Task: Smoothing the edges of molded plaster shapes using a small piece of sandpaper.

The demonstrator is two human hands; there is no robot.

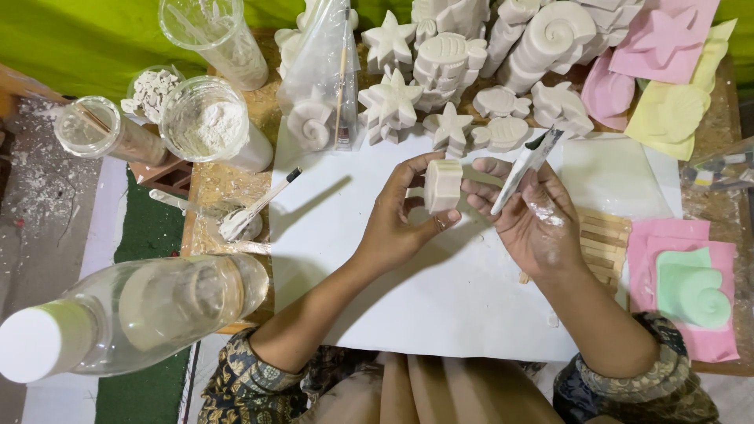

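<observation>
Over white sheet (440, 306) | left hand (397, 228) fingers clasp plaster block (442, 185) | right hand (534, 224) fingers pinch blade (528, 166)

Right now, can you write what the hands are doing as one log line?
left hand: holds white plaster piece | right hand: grip on flat metal blade | under: white sheet | behind: plaster stars

Single view, head-worn camera, looking almost straight down over the desk (440, 314). Close range: the person's forearms enter from 6 o'clock, both hands mid-frame. Desk top fills the centre; floor (47, 220) visible at 9 o'clock, green backdrop (94, 39) along 11 to 12 o'clock. No second view.
</observation>
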